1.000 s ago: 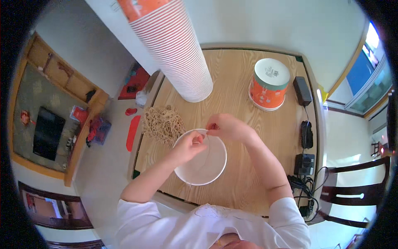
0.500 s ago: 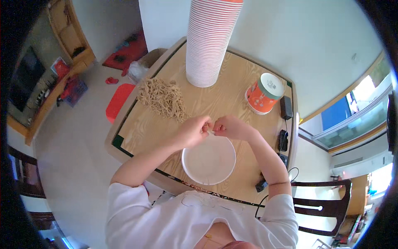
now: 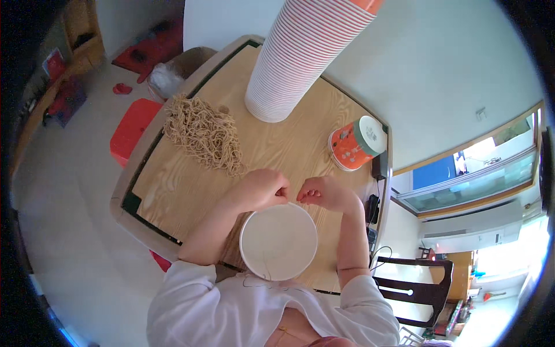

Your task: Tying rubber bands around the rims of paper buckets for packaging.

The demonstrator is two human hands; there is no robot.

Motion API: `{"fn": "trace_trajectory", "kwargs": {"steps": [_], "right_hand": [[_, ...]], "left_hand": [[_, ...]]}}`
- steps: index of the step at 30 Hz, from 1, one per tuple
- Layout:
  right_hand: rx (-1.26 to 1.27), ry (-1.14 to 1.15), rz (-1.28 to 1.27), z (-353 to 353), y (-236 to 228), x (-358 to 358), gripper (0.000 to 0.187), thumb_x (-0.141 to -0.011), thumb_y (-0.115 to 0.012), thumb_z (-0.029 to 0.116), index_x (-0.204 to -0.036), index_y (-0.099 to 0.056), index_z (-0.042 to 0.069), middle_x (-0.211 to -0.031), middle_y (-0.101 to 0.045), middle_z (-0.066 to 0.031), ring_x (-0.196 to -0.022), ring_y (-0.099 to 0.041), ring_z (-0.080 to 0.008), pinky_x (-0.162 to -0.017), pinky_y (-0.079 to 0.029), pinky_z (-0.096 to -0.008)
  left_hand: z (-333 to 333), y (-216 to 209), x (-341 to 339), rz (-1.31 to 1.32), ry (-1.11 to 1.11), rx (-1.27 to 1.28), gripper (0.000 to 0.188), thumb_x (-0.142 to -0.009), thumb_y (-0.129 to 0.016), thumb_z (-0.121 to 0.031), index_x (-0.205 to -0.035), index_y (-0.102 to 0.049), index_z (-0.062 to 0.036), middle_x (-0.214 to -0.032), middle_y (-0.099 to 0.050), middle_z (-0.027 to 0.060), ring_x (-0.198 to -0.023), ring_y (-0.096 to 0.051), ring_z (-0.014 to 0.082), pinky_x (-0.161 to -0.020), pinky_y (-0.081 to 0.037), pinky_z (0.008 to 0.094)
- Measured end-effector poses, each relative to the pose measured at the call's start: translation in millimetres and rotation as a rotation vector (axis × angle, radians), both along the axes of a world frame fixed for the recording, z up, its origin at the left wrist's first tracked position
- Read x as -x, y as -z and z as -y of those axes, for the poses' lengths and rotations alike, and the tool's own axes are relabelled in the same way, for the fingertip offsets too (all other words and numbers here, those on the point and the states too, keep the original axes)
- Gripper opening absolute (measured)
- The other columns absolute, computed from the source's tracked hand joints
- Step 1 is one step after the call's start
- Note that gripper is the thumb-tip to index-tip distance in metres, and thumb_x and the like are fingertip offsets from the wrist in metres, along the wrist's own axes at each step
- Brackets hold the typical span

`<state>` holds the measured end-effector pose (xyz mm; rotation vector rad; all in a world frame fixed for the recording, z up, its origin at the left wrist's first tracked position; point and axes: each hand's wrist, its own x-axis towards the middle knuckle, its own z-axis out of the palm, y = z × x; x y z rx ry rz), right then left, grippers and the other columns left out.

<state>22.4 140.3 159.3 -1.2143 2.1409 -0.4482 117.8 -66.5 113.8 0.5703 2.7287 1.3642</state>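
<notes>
At center frame, the left hand (image 3: 263,189) and right hand (image 3: 325,194) pinch something too thin to identify above a white bowl (image 3: 278,240) holding a few strands on the counter (image 3: 173,179).

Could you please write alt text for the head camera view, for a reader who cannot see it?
Seen from above, a person's left hand and right hand meet fingertip to fingertip over the far rim of a white paper bowl at the near edge of a wooden table. Farther back lie a heap of tan rubber bands, a tall stack of bowls and an orange lidded tub.
</notes>
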Motion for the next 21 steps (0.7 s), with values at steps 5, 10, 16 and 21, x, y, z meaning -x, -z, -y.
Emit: {"fn": "trace_trajectory", "kwargs": {"steps": [5, 10, 16, 21], "right_hand": [[0.149, 0.185, 0.100, 9.2, 6.7, 16.9, 0.011, -0.084, -0.069, 0.011, -0.091, -0.067, 0.002, -0.086, -0.068, -0.0105, -0.080, -0.067, -0.0185, -0.069, -0.053, -0.0314], [0.134, 0.250, 0.072, 16.6, 13.2, 39.5, 0.009, -0.085, -0.067, 0.009, -0.091, -0.065, 0.002, -0.081, -0.068, -0.0087, -0.074, -0.065, -0.0167, -0.069, -0.053, -0.0312], [0.238, 0.312, 0.108, 5.6, 32.8, 51.9, 0.010, -0.083, -0.068, 0.009, -0.091, -0.065, 0.004, -0.078, -0.067, -0.0079, -0.072, -0.064, -0.0160, -0.067, -0.052, -0.0308], [0.070, 0.341, -0.102, 6.6, 24.3, 45.9, 0.010, -0.083, -0.070, 0.009, -0.087, -0.064, 0.002, -0.077, -0.065, -0.0092, -0.069, -0.063, -0.0156, -0.063, -0.050, -0.0292]], "left_hand": [[17.1, 1.9, 27.3, 0.016, -0.035, -0.108, 0.018, -0.074, -0.071, -0.018, -0.084, -0.066, -0.0039, -0.079, -0.068, 0.0138, -0.078, -0.066, 0.0296, -0.070, -0.051, 0.0396], [27.1, 14.3, 65.1, 0.075, 0.083, -0.357, 0.005, -0.077, -0.064, -0.002, -0.081, -0.061, -0.0024, -0.074, -0.066, 0.0064, -0.071, -0.065, 0.0169, -0.063, -0.050, 0.0308], [21.5, 62.7, 99.5, 0.203, 0.380, -0.766, 0.011, -0.077, -0.058, 0.011, -0.079, -0.060, 0.0003, -0.081, -0.064, 0.0053, -0.071, -0.062, 0.0121, -0.060, -0.049, 0.0243], [15.1, 88.9, 111.7, 0.234, 0.488, -0.918, 0.019, -0.075, -0.060, 0.012, -0.081, -0.072, -0.0007, -0.090, -0.065, 0.0094, -0.071, -0.060, 0.0124, -0.060, -0.048, 0.0248]]}}
